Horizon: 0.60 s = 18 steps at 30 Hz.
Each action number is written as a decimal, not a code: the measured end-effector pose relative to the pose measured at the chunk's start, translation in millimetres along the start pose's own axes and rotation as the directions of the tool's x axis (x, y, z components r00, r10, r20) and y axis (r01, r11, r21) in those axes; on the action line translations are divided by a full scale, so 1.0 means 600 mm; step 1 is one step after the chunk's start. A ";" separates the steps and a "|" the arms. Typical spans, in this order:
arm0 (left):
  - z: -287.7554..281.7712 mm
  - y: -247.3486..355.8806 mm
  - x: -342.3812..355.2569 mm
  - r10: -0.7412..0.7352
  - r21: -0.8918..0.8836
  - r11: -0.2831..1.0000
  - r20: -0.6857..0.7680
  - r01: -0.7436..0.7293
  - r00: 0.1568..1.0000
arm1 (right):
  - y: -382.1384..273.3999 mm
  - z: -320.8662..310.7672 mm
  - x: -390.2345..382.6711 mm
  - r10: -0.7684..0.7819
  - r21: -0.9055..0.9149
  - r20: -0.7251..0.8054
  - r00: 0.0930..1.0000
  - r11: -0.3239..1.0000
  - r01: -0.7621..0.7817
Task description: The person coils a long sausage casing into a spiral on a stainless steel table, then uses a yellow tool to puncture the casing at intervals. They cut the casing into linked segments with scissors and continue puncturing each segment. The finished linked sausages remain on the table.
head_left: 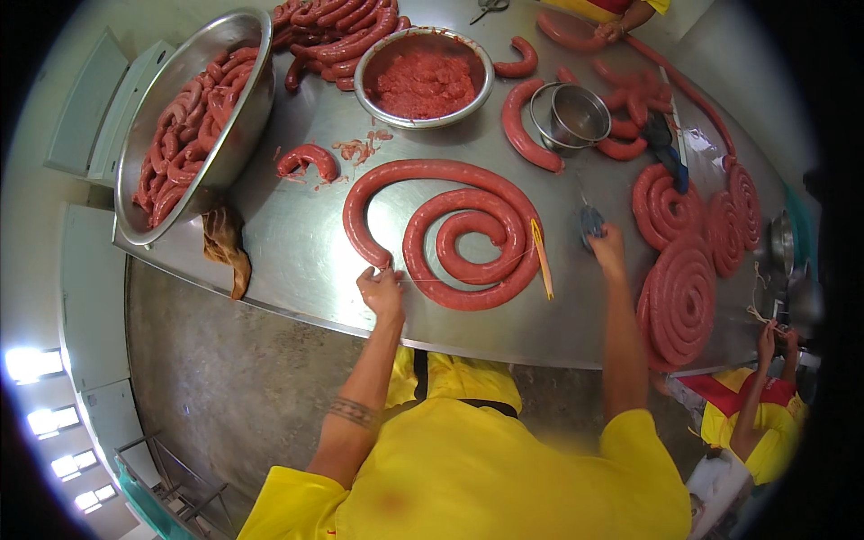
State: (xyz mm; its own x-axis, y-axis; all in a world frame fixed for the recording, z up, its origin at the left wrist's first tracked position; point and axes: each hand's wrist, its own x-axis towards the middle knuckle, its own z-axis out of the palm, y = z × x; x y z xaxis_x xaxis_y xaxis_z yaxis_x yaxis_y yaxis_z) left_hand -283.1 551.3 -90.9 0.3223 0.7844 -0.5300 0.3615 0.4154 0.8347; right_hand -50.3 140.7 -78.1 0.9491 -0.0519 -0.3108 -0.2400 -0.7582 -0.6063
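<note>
My left hand (380, 290) pinches the tied end of a long raw sausage coil (360, 216) lying on the steel table. A thin string (441, 281) runs from those fingers across the coil toward a narrow yellow looped strip (541, 258), which rests over the coil's right edge. My right hand (608, 245) is closed on a small blue-grey tool (590, 221) just right of the coil. A thin pointed part seems to stick out beyond it; its exact kind cannot be made out.
A large steel basin (254, 126) of sausages stands left, beside a brown cloth (225, 247). Behind the coil is a bowl (360, 90) of red ground meat. Sausage spirals (679, 301) lie right, near a metal pot (576, 115). Co-workers' hands (612, 31) work at the far and right edges.
</note>
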 end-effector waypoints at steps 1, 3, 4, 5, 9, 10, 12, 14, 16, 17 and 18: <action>-0.024 0.006 0.000 -0.110 -0.175 0.974 0.182 0.142 0.977 | -0.001 -0.005 -0.032 -0.088 0.079 -0.011 0.996 0.993 0.089; -0.069 0.016 -0.006 -0.258 -0.247 0.872 0.501 0.423 0.826 | -0.012 0.011 -0.112 -0.241 0.307 0.070 0.968 0.929 0.209; -0.084 0.016 -0.017 -0.263 -0.176 0.895 0.536 0.411 0.802 | -0.024 0.021 -0.148 -0.336 0.476 0.211 0.918 0.856 0.204; -0.098 0.016 -0.027 -0.269 -0.111 0.916 0.542 0.385 0.796 | -0.039 0.037 -0.186 -0.321 0.630 0.405 0.856 0.776 -0.007; -0.132 0.010 -0.064 -0.263 0.123 0.965 0.461 0.232 0.848 | -0.124 0.124 -0.319 -0.517 0.635 0.739 0.433 0.749 -0.190; -0.136 0.007 -0.073 -0.185 0.222 0.970 0.400 0.101 0.897 | -0.146 0.145 -0.337 -0.556 0.605 0.780 0.288 0.787 -0.120; -0.145 0.004 -0.088 -0.035 0.282 0.956 0.395 -0.085 0.918 | -0.187 0.186 -0.361 -0.339 0.385 0.921 0.191 0.867 -0.316; -0.154 0.004 -0.099 0.128 0.335 0.901 0.399 -0.275 0.908 | -0.220 0.222 -0.366 -0.145 0.170 0.985 0.089 0.868 -0.467; -0.160 0.006 -0.108 0.241 0.392 0.822 0.417 -0.413 0.876 | -0.246 0.257 -0.361 -0.163 0.169 0.985 0.053 0.869 -0.466; -0.162 0.007 -0.111 0.284 0.418 0.793 0.390 -0.443 0.876 | -0.256 0.272 -0.357 -0.109 0.133 0.991 0.081 0.898 -0.420; -0.165 0.006 -0.113 0.284 0.432 0.790 0.372 -0.436 0.884 | -0.264 0.285 -0.356 -0.103 0.117 0.993 0.058 0.922 -0.370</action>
State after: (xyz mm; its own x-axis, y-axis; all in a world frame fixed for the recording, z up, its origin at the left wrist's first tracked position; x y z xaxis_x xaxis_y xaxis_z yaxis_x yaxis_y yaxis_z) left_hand -390.4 545.4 -36.9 0.7131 0.6398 -0.2865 0.5226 -0.2128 0.8256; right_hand -250.0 382.9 -40.7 -0.1233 0.7205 -0.6824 -0.5964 -0.6034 -0.5294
